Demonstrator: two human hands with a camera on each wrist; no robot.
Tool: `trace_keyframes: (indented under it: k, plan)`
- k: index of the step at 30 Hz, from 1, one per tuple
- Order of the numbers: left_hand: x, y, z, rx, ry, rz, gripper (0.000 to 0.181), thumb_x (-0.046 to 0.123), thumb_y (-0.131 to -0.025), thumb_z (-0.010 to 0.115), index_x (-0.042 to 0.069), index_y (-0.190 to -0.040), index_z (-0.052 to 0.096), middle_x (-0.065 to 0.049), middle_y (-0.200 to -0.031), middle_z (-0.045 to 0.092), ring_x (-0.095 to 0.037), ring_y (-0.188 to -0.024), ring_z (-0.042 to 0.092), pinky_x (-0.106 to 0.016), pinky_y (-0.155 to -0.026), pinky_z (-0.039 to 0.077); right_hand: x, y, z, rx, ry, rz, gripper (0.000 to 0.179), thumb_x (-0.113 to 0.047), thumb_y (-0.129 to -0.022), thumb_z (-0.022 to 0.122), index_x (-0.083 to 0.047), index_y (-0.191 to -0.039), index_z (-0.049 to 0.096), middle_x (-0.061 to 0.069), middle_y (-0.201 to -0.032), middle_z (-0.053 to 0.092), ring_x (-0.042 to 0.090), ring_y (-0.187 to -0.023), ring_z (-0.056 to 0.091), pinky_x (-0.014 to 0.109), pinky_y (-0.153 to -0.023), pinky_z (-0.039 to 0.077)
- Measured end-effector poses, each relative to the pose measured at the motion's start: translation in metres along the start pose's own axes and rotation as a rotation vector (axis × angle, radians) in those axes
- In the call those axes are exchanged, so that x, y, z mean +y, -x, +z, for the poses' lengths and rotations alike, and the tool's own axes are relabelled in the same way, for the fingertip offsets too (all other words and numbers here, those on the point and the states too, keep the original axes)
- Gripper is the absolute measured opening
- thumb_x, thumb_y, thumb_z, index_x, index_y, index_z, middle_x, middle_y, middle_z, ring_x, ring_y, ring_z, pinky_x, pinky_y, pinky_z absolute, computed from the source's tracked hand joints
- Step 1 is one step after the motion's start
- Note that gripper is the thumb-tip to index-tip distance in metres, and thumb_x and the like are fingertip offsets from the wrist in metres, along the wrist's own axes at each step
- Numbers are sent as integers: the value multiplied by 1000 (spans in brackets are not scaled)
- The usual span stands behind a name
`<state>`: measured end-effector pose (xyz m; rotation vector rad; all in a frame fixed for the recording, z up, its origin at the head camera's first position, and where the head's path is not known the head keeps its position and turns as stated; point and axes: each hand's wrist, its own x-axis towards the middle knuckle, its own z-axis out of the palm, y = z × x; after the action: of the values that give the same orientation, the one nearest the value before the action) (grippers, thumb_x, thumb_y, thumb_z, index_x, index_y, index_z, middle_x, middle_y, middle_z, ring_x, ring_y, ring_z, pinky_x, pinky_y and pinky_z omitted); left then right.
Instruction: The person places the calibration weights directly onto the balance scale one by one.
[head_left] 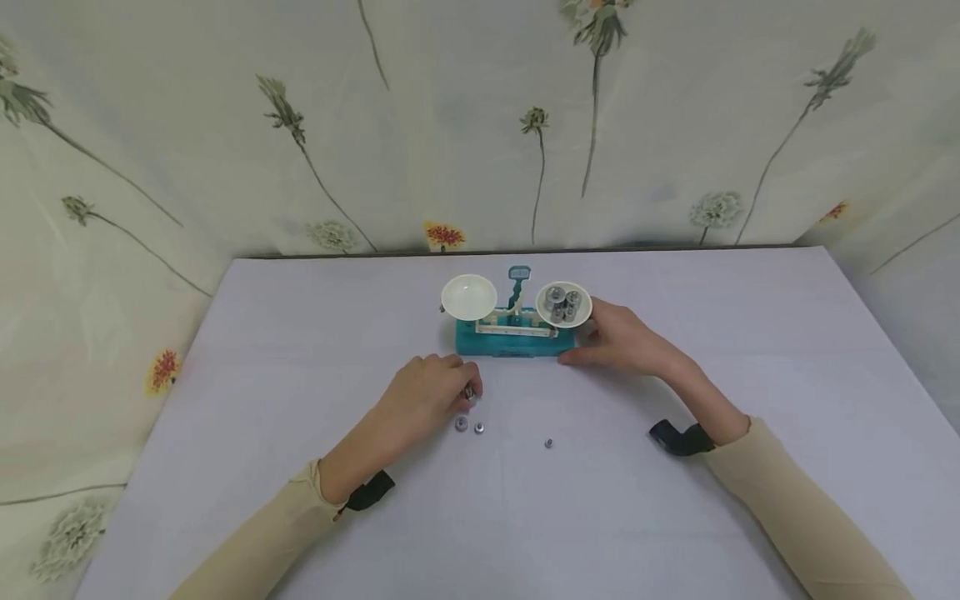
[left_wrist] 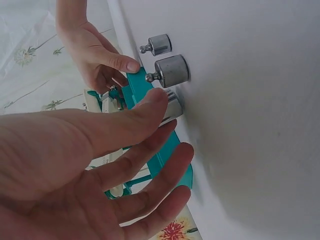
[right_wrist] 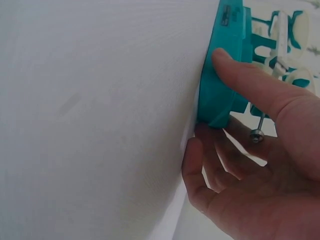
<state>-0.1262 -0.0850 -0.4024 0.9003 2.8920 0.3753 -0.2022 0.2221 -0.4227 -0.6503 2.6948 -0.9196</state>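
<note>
My left hand (head_left: 429,396) pinches a small metal weight (left_wrist: 172,107) between thumb and index finger, just in front of the balance scale; the other fingers are spread apart. Two more knobbed weights, a larger one (head_left: 461,424) and a smaller one (head_left: 479,428), stand beside that hand. My right hand (head_left: 626,337) grips the right end of the scale's teal base (right_wrist: 220,95), thumb on the front face and fingers around the end. Several weights (head_left: 562,303) sit in the scale's right white pan (head_left: 585,317). Nothing lies in the left white pan (head_left: 468,297).
One tiny weight (head_left: 548,444) stands apart, nearer the front of the white-covered table (head_left: 585,533). A flower-patterned curtain (head_left: 465,150) hangs behind the table's far edge. Black straps with cameras (head_left: 678,437) are worn on both wrists.
</note>
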Motion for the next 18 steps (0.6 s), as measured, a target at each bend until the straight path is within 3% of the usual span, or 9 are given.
trace_keyframes:
  k: [6, 13, 18]
  plan:
    - [-1, 0, -3, 39, -14, -5, 18, 20, -85, 81, 20, -102, 73, 3, -97, 74, -18, -81, 64, -33, -75, 53, 1, 1, 1, -4, -11, -2, 87, -24, -80, 88, -13, -151, 39, 10, -148, 55, 32, -134, 55, 53, -103, 51]
    - [-2, 3, -17, 131, 53, -22, 21, 20, -85, 81, 20, -105, 73, 2, -97, 75, -19, -82, 64, -35, -77, 54, 2, 1, 1, -5, -11, -1, 87, -26, -80, 88, -14, -151, 40, 10, -148, 55, 31, -133, 55, 52, -100, 52]
    - [-3, 2, -22, 189, 23, -13, 21, 21, -88, 79, 22, -107, 73, 3, -99, 75, -18, -83, 64, -34, -76, 55, 1, 1, 0, -10, -6, 1, 86, -26, -80, 87, -13, -151, 40, 10, -148, 55, 31, -133, 56, 52, -100, 52]
